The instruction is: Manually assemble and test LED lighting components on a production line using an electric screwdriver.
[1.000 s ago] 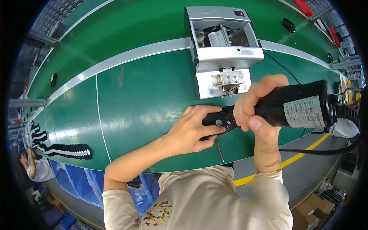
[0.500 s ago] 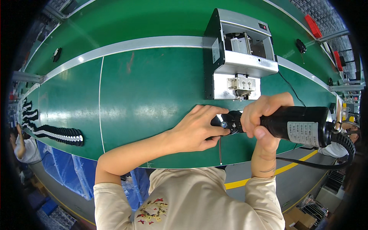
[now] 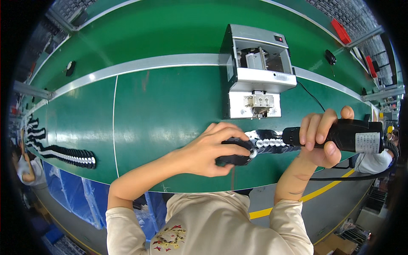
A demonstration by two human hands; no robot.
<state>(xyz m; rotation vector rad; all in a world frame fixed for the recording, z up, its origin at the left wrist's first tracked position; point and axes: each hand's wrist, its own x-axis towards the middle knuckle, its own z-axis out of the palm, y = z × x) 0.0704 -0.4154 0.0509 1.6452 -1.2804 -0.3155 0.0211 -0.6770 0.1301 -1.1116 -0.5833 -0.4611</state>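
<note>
My right hand (image 3: 318,134) grips a black electric screwdriver (image 3: 348,135), which lies almost level with its nose pointing left. Its cable runs off from the right end. Curled over a rounded black part (image 3: 233,160) on the bench is my left hand (image 3: 212,149); a shiny round piece shows at that part's right side. Between the two hands lies a row of overlapping black parts with silver discs (image 3: 272,143). The screwdriver's nose is close to the right of this row; whether the bit touches anything cannot be made out.
A silver and black bench machine (image 3: 257,72) stands behind the row, its cord trailing right. Another long row of black and silver parts (image 3: 70,156) lies at the far left of the green bench (image 3: 157,114). Small black items (image 3: 330,57) rest on the back surface.
The screwdriver has moved right, away from my left hand, uncovering the row of parts. My left hand now cups the black part. The whole view has shifted slightly.
</note>
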